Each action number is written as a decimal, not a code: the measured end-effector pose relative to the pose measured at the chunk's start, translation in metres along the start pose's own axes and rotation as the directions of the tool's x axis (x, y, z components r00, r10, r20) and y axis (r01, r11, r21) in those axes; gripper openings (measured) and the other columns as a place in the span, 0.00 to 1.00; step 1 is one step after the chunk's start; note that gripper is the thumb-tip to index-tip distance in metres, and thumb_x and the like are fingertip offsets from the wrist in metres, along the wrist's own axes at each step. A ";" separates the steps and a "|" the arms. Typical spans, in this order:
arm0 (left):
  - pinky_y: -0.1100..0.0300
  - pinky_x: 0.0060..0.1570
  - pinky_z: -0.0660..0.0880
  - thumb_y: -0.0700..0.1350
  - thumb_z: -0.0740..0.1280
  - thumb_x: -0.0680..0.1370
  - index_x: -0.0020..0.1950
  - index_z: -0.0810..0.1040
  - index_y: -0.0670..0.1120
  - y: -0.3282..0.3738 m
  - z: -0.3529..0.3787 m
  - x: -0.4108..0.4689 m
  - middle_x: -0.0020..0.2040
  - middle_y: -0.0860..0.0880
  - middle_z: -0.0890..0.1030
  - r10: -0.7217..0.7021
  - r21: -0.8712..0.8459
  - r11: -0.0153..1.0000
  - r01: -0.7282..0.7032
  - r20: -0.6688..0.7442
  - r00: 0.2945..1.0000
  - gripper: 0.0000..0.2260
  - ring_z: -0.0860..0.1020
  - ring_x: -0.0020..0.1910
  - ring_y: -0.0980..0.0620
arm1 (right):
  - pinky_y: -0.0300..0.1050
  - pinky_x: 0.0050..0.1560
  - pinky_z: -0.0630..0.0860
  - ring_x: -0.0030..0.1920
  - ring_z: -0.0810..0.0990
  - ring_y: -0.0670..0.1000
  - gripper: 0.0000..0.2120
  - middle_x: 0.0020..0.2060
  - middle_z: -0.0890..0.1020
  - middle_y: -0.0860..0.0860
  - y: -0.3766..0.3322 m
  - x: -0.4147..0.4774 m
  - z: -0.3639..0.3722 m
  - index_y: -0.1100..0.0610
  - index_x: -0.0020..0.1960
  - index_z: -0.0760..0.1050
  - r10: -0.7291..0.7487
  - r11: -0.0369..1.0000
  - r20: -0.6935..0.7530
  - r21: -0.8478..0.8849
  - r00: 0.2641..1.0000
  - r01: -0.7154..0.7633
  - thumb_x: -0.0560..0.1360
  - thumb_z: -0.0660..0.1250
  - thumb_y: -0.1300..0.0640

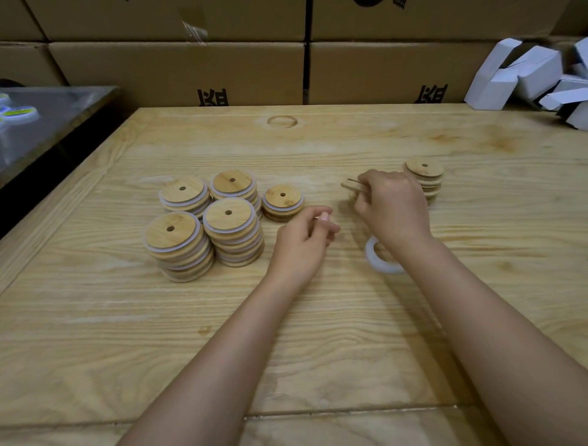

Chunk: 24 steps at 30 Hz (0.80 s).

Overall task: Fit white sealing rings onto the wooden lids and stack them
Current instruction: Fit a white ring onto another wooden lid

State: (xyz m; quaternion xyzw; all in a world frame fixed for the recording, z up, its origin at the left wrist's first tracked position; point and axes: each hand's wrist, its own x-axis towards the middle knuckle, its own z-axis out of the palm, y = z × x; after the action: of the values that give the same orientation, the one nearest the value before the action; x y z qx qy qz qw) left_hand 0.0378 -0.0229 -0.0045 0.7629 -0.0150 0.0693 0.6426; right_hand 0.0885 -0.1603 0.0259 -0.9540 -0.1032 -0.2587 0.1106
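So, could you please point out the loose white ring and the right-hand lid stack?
loose white ring (370,254), head view, left arc.
right-hand lid stack (424,167), head view, top lid's face.

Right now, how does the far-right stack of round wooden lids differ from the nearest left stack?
The far-right stack shows bare wood edges; the nearest left stack has white rings between lids. The right hand partly hides the far-right stack, not the left one. Both tops have centre holes.

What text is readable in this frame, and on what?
No text reads whole.
Black character on left cardboard box: half hidden by the table, unreadable.
Black character on right cardboard box: likewise.
Black print on top box: cropped by frame.
Tub labels, far left: blurred.
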 end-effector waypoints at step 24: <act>0.58 0.36 0.81 0.34 0.62 0.78 0.63 0.70 0.48 0.005 -0.010 0.005 0.37 0.51 0.82 -0.083 -0.497 0.862 0.097 0.051 0.995 0.15 0.81 0.38 0.56 | 0.52 0.56 0.75 0.52 0.80 0.60 0.14 0.51 0.82 0.59 -0.007 -0.048 -0.017 0.65 0.50 0.81 -0.252 0.908 -0.109 0.318 0.961 0.274 0.67 0.63 0.72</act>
State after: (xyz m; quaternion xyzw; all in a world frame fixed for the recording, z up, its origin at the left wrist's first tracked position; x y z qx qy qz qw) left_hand 0.0417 -0.0137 0.0032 0.5717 -0.0056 0.0223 0.8201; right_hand 0.0380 -0.1649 0.0167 -0.8903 -0.2692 -0.2816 0.2360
